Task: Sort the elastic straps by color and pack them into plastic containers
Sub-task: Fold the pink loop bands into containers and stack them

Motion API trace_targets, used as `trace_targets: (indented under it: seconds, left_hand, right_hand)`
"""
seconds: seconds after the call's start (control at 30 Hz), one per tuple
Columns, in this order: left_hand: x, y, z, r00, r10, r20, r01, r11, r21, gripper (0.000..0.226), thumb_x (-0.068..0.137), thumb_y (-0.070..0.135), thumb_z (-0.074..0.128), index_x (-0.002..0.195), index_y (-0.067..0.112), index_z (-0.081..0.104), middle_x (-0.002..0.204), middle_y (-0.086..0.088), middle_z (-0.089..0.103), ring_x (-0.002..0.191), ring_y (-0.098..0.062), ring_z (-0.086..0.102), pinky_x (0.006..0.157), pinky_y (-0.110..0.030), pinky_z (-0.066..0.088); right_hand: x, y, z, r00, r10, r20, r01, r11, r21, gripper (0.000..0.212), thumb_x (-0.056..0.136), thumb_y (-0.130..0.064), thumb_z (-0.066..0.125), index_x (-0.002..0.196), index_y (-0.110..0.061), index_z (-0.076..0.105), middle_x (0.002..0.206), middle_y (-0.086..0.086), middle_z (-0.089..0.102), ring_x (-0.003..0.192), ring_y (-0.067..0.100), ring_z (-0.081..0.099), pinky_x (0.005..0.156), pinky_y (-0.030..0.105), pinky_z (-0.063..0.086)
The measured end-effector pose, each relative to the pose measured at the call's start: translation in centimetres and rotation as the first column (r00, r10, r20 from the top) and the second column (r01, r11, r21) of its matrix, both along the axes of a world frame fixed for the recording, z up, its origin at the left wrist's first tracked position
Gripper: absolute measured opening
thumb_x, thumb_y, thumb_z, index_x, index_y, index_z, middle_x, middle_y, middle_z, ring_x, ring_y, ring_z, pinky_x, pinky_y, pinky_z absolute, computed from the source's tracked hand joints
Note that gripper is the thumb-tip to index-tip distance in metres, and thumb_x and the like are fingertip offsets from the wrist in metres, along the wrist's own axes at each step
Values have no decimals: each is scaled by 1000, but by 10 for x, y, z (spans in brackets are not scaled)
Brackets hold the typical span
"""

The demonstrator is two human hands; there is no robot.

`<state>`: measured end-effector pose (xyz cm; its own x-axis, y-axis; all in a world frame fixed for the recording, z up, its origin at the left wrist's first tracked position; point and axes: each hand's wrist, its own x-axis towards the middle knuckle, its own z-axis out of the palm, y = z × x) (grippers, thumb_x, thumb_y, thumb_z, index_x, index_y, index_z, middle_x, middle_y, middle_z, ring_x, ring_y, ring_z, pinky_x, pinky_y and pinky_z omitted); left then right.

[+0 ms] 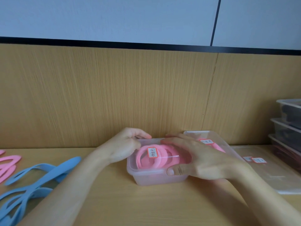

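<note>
Your head view, condition as found: bright, even, diffuse light, with a cool cast on the upper wall panels [114, 18]. Shadows: soft only, one faint patch on the counter [146, 207] beneath your right grip [205, 162]. Glare: one thin white glint on the lid of the clear container [156, 179]; its label is too soft to read. Sharpness: soft throughout, with smeared grain on the wood panel [97, 95]. Edges: the wide lens tilts and slightly bends the black trim [114, 42]; blue straps [32, 180] at lower left are stretched and blurred; stacked tubs [286, 128] at far right are murky, contents indistinct.
</note>
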<state>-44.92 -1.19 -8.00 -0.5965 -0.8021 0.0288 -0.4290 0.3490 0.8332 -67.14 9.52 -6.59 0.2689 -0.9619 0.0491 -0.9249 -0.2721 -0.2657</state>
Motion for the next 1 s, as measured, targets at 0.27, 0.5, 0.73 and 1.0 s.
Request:
trace_targets:
  seconds: [0.27, 0.5, 0.73, 1.0]
  left_hand:
    - [-19, 20, -8, 954, 27, 299, 70, 949, -309, 48, 101, 19, 38, 147, 29, 44, 150, 10, 45, 137, -11, 37, 114, -33, 32]
    - [-18, 18, -9, 939, 5, 343, 115, 937, -330, 52, 104, 43, 38, 155, 37, 33, 159, 20, 32, 145, -3, 22, 112, -23, 19]
    - [-8, 1, -11, 945, -25, 326, 138, 934, -329, 48, 104, 48, 39, 152, 43, 37, 155, 29, 34, 142, 5, 21, 117, -22, 16]
    - [8, -11, -10, 955, -29, 296, 131, 935, -330, 52, 100, 55, 47, 150, 42, 43, 149, 28, 41, 139, 6, 28, 120, -28, 22]
  right_hand:
    - [3, -5, -6, 996, -40, -74, 38, 999, -23, 68, 99, -15, 62, 157, -24, 29, 160, -5, 30, 148, 15, 24, 121, 28, 16]
    - [10, 4, -21, 992, -69, -107, 74, 996, 45, 113, 66, -99, 18, 160, -38, -4, 168, -18, -8, 152, 0, -14, 123, 29, -12]
    - [31, -2, -26, 968, -104, -229, 90, 994, -69, 113, 75, -93, 17, 161, -21, 5, 157, 1, 25, 147, 25, 18, 125, 40, 7]
    - [44, -23, -24, 986, -91, -138, 88, 996, -31, 105, 74, -95, 19, 154, -27, 16, 140, 0, 38, 134, 24, 32, 118, 41, 22]
